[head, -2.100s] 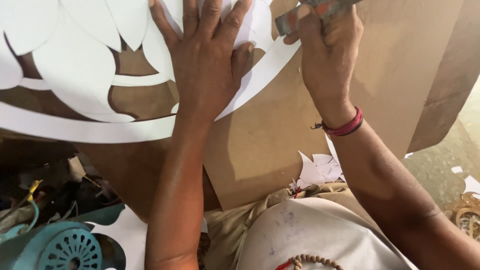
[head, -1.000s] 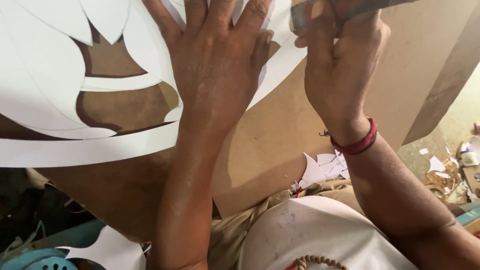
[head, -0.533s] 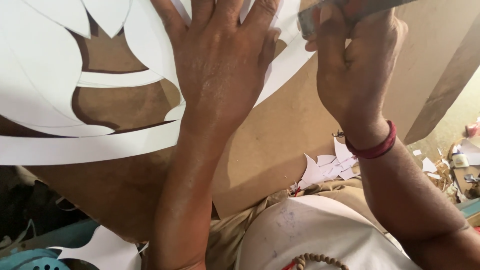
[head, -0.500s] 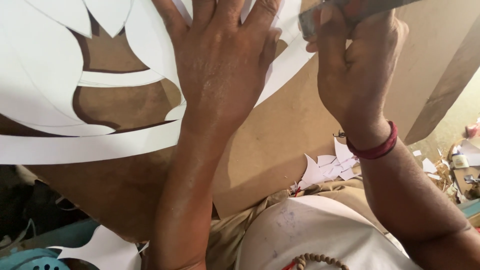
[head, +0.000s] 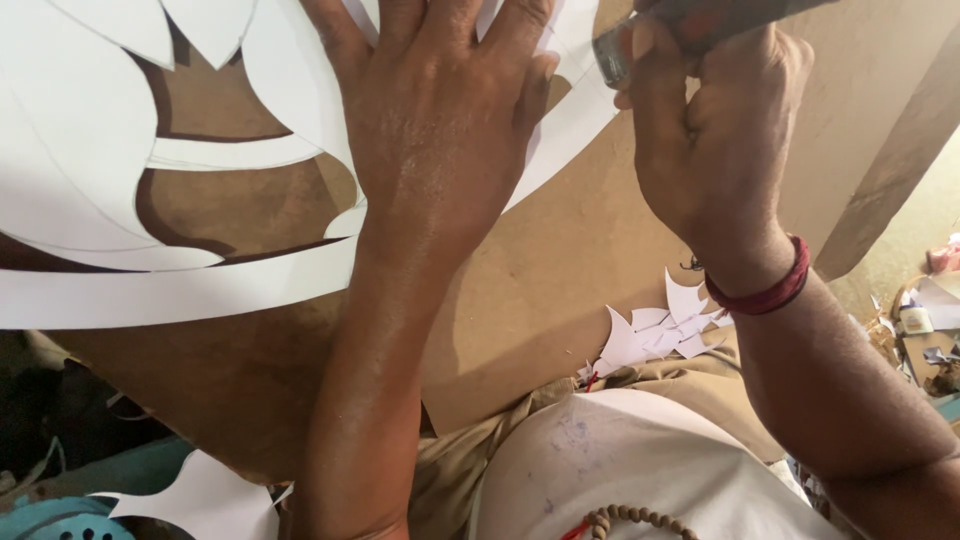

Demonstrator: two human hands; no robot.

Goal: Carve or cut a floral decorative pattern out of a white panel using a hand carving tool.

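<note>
Pressing flat, the left hand (head: 430,150) spreads its fingers, released and grasping nothing, over the white cut-out paper sheet (head: 90,150) lying on the brown board (head: 560,290). The right hand (head: 715,140) is clenched round a cutting tool (head: 640,40) just beside those fingers. The sheet looks thin, limp and tear-prone (narrow bridges especially); hold it down near the cut, on broad areas.

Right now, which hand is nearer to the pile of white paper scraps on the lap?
Right. The right hand grips a cutting tool directly above the scraps; the left hand presses flat on the white stencil, farther left.
</note>
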